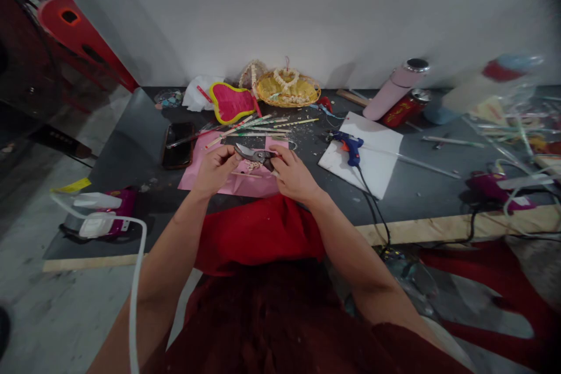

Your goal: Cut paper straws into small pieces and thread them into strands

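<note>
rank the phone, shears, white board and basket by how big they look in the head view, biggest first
1. White board
2. Basket
3. Phone
4. Shears, partly covered by the right fingers, so only their visible part is ranked

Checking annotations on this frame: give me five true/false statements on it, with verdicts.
1. The right hand holds pruning shears. True.
2. The glue gun lies on the phone. False: the glue gun lies on the white board.
3. The left hand is at the shears' blade end. True.
4. The yellow wicker basket sits at the table's near edge. False: the basket sits at the back, by the wall.
5. The pink flask is beside the red can. True.
</note>
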`<move>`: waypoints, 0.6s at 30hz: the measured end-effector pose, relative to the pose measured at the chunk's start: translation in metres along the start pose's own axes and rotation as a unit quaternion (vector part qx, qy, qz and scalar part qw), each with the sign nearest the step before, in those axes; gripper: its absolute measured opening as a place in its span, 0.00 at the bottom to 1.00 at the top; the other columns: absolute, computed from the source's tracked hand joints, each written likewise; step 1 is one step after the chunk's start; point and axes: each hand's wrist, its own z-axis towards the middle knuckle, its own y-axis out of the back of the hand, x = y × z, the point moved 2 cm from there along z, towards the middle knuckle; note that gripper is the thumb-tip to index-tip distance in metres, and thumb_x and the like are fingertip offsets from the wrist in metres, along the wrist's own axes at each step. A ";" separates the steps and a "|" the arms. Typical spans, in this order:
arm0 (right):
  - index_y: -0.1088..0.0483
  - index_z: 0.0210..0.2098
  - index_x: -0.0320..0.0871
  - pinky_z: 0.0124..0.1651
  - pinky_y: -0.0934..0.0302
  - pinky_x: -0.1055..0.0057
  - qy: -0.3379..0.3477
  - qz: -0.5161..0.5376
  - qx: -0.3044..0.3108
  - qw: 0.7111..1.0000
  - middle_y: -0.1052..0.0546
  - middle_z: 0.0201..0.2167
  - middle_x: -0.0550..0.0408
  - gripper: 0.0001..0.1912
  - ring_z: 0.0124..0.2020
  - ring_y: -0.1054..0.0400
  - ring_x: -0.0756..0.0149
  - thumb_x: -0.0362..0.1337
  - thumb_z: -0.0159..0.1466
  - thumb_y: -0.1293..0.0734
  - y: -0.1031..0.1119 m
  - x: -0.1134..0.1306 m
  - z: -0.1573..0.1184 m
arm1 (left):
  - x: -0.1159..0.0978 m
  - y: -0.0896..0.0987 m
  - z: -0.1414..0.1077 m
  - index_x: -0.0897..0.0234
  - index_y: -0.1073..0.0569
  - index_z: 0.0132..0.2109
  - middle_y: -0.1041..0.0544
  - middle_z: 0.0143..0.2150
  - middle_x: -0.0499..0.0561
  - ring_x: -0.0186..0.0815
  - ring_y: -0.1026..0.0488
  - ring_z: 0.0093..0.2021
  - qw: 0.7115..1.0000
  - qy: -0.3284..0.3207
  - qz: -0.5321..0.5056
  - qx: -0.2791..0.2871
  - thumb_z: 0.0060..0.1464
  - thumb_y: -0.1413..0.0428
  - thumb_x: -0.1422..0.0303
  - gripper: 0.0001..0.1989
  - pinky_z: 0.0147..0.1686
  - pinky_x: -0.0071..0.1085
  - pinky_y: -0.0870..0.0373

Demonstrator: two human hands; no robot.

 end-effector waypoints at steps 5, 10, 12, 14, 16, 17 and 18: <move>0.48 0.61 0.39 0.56 0.40 0.56 -0.030 0.090 -0.026 0.995 0.37 0.62 0.39 0.31 0.59 0.39 0.54 0.33 0.59 0.39 -0.004 -0.002 0.000 | -0.001 0.003 0.000 0.64 0.24 0.34 0.28 0.28 0.48 0.29 0.36 0.27 0.998 -0.002 0.057 -0.006 0.55 0.41 0.61 0.10 0.27 0.26 0.39; 0.47 0.64 0.39 0.51 0.38 0.59 -0.077 0.060 0.013 0.995 0.27 0.50 0.42 0.30 0.48 0.32 0.54 0.35 0.63 0.41 -0.001 0.003 0.000 | -0.001 -0.002 -0.002 0.64 0.26 0.34 0.30 0.25 0.46 0.29 0.37 0.26 0.994 -0.002 0.107 -0.010 0.57 0.44 0.62 0.10 0.26 0.26 0.41; 0.44 0.62 0.41 0.48 0.38 0.62 -0.089 0.042 0.019 0.995 0.26 0.48 0.44 0.27 0.46 0.31 0.55 0.35 0.63 0.41 0.002 0.005 0.000 | -0.001 -0.003 -0.003 0.64 0.27 0.33 0.30 0.25 0.46 0.29 0.37 0.26 0.992 -0.012 0.120 -0.020 0.57 0.45 0.62 0.10 0.27 0.26 0.41; 0.43 0.61 0.42 0.46 0.38 0.63 -0.099 0.024 0.025 0.994 0.26 0.47 0.44 0.27 0.45 0.31 0.55 0.35 0.63 0.41 0.003 0.006 0.000 | -0.001 -0.004 -0.003 0.64 0.27 0.32 0.31 0.25 0.46 0.29 0.36 0.26 0.992 -0.022 0.124 -0.028 0.58 0.45 0.63 0.10 0.27 0.26 0.40; 0.43 0.61 0.42 0.45 0.38 0.64 -0.107 0.008 0.030 0.994 0.26 0.47 0.44 0.26 0.44 0.31 0.56 0.34 0.63 0.41 0.003 0.007 0.000 | 0.000 -0.005 -0.003 0.64 0.27 0.32 0.31 0.25 0.46 0.29 0.36 0.26 0.992 -0.026 0.121 -0.031 0.58 0.46 0.64 0.10 0.27 0.26 0.40; 0.43 0.61 0.42 0.45 0.38 0.65 -0.109 0.000 0.030 0.994 0.26 0.47 0.44 0.26 0.44 0.31 0.56 0.34 0.64 0.41 0.003 0.007 0.000 | 0.000 -0.005 -0.003 0.64 0.27 0.32 0.31 0.25 0.46 0.29 0.36 0.26 0.992 -0.025 0.120 -0.033 0.58 0.46 0.64 0.09 0.26 0.26 0.40; 0.44 0.61 0.42 0.44 0.38 0.65 -0.111 -0.006 0.030 0.993 0.26 0.47 0.44 0.26 0.43 0.31 0.56 0.35 0.64 0.41 0.003 0.007 -0.001 | 0.001 -0.005 -0.003 0.64 0.27 0.32 0.31 0.24 0.46 0.29 0.37 0.26 0.992 -0.021 0.117 -0.035 0.58 0.46 0.65 0.09 0.26 0.26 0.40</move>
